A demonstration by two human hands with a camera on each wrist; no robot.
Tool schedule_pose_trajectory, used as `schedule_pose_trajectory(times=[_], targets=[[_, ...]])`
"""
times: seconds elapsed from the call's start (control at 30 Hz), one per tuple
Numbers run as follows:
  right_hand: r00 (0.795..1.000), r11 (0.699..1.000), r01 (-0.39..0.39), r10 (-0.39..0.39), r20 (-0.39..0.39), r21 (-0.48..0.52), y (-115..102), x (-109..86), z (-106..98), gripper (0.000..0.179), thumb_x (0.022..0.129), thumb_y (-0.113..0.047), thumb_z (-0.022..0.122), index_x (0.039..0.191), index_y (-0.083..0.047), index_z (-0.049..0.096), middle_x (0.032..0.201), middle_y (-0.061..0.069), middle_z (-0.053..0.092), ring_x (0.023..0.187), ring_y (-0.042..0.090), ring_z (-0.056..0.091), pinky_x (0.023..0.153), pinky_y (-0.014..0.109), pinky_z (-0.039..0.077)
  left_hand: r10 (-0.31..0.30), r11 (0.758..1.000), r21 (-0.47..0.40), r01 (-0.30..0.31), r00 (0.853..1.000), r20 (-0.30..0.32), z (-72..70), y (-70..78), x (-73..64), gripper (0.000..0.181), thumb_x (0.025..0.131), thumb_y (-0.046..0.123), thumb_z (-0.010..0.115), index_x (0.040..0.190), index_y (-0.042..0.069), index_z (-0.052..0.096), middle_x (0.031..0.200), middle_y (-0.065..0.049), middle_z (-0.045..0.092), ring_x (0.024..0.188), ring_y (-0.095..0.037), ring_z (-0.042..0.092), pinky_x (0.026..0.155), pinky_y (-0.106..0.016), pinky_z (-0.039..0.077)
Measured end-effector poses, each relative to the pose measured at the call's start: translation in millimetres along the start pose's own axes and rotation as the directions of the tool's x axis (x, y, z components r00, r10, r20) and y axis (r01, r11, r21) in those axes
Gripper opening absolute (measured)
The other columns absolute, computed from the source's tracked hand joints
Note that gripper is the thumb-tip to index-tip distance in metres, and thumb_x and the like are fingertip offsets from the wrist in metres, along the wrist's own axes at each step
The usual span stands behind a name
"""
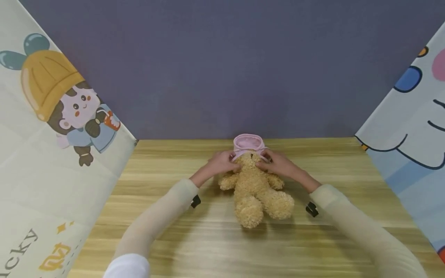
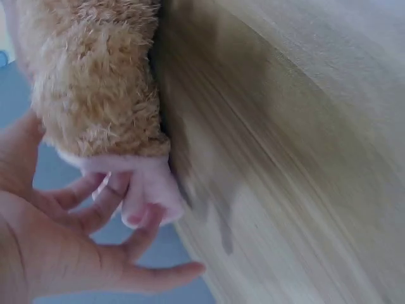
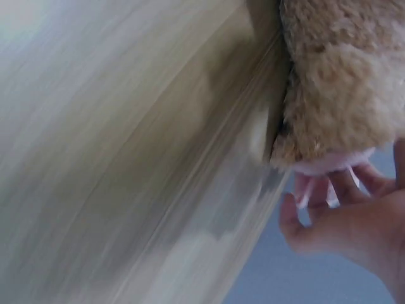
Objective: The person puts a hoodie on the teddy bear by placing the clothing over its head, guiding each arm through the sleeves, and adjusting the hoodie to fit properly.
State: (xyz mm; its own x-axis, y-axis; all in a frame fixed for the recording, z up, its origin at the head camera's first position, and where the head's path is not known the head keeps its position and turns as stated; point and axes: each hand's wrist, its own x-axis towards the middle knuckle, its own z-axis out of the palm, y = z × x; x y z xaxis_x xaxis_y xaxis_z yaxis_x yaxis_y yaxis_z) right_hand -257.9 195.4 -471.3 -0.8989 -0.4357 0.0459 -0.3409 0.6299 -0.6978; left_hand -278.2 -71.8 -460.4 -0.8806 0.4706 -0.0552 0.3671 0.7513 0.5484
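Observation:
A tan plush teddy bear lies on its back on the table, its feet toward me. Soft pink cloth wear surrounds the upper part of its head and shows an oval rim at the far end; I cannot tell whether it is a hat or a top. My left hand grips the cloth at the head's left side, several fingers hooked into its folds and the thumb against the fur. On the opposite side my right hand holds the cloth too, fingers curled behind the head. Both fingertips are partly hidden.
The wood-grain table ends at a dark grey-blue wall. Printed panels stand at the sides, a cartoon child panel on the left and a blue-and-white panel on the right. Small black pieces sit by both wrists.

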Motion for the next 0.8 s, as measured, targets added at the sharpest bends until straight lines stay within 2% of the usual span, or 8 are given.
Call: schedule_pose_trajectory(times=[0.13,0.27,0.33,0.43,0.53,0.6,0.7,0.8], targets=[[0.985,1.000,0.024,-0.026,-0.169,-0.018,-5.7,5.8,12.0,0.023,0.091,-0.020,0.076,0.100,-0.005,0.061,0.075,0.004,0.049,0.063,0.016,0.044,0.059,0.031,0.037,-0.015,0.975,0.221,0.030,0.997,-0.069,8.7,16.1,5.9,0.031,0.088,0.041,0.077,0.081,0.014,0.061,0.070,0.002,0.061,0.060,-0.015,0.056,0.054,-0.032,0.046],[0.931,0.989,0.109,-0.135,-0.339,-0.095,-10.3,9.1,24.1,0.011,0.081,-0.005,0.075,0.090,-0.005,0.068,0.077,0.005,0.059,0.071,0.019,0.049,0.066,0.033,0.038,0.051,0.861,0.508,0.011,0.993,-0.107,18.2,27.2,4.4,0.032,0.095,0.044,0.068,0.092,0.013,0.069,0.094,-0.003,0.072,0.090,-0.025,0.064,0.085,-0.048,0.051],[0.925,0.985,0.151,-0.169,-0.341,-0.077,-9.6,9.2,24.4,0.010,0.083,-0.002,0.074,0.090,-0.006,0.068,0.082,0.007,0.062,0.077,0.022,0.052,0.070,0.036,0.040,0.058,0.838,0.546,0.027,0.989,-0.138,20.8,25.7,0.9,0.032,0.097,0.048,0.064,0.100,0.016,0.070,0.110,-0.003,0.073,0.108,-0.031,0.061,0.097,-0.062,0.043],[0.949,0.983,0.182,-0.180,-0.260,-0.014,-1.3,5.5,16.2,0.012,0.089,-0.006,0.075,0.096,-0.007,0.066,0.091,0.009,0.063,0.087,0.026,0.057,0.076,0.042,0.047,0.005,0.896,0.439,0.076,0.983,-0.181,20.9,15.8,-8.4,0.030,0.096,0.048,0.065,0.102,0.018,0.064,0.110,-0.001,0.071,0.117,-0.038,0.055,0.100,-0.075,0.034],[0.968,0.986,0.162,-0.153,-0.198,0.027,12.4,-3.7,2.6,0.019,0.093,-0.004,0.071,0.111,-0.004,0.065,0.110,0.015,0.065,0.100,0.034,0.061,0.085,0.051,0.053,-0.057,0.954,0.281,0.107,0.982,-0.180,19.2,2.0,-18.9,0.029,0.092,0.044,0.070,0.101,0.019,0.059,0.104,0.001,0.068,0.111,-0.039,0.056,0.093,-0.069,0.040],[0.969,0.989,0.151,-0.147,-0.198,0.002,22.0,-9.4,-5.5,0.028,0.092,0.002,0.069,0.119,0.000,0.064,0.119,0.020,0.063,0.106,0.041,0.060,0.090,0.058,0.051,-0.067,0.972,0.212,0.102,0.984,-0.165,18.5,-5.8,-23.8,0.032,0.091,0.041,0.073,0.108,0.018,0.060,0.107,0.000,0.068,0.107,-0.037,0.057,0.086,-0.060,0.046],[0.965,0.978,0.189,-0.201,-0.166,-0.085,32.5,-10.0,-11.7,0.043,0.088,0.005,0.074,0.129,0.003,0.060,0.130,0.025,0.061,0.115,0.047,0.058,0.098,0.063,0.046,0.004,0.991,0.132,0.019,0.986,-0.169,18.4,-14.7,-23.5,0.040,0.090,0.033,0.077,0.120,0.013,0.060,0.120,-0.004,0.067,0.105,-0.033,0.062,0.086,-0.051,0.051],[0.960,0.956,0.257,-0.269,-0.074,-0.140,36.7,-4.1,-9.7,0.059,0.085,-0.005,0.081,0.138,0.003,0.055,0.138,0.027,0.056,0.126,0.050,0.051,0.107,0.065,0.038,0.097,0.995,0.058,-0.087,0.977,-0.188,19.0,-18.8,-18.7,0.052,0.088,0.021,0.081,0.131,0.006,0.057,0.131,-0.011,0.064,0.118,-0.032,0.061,0.105,-0.050,0.043]])
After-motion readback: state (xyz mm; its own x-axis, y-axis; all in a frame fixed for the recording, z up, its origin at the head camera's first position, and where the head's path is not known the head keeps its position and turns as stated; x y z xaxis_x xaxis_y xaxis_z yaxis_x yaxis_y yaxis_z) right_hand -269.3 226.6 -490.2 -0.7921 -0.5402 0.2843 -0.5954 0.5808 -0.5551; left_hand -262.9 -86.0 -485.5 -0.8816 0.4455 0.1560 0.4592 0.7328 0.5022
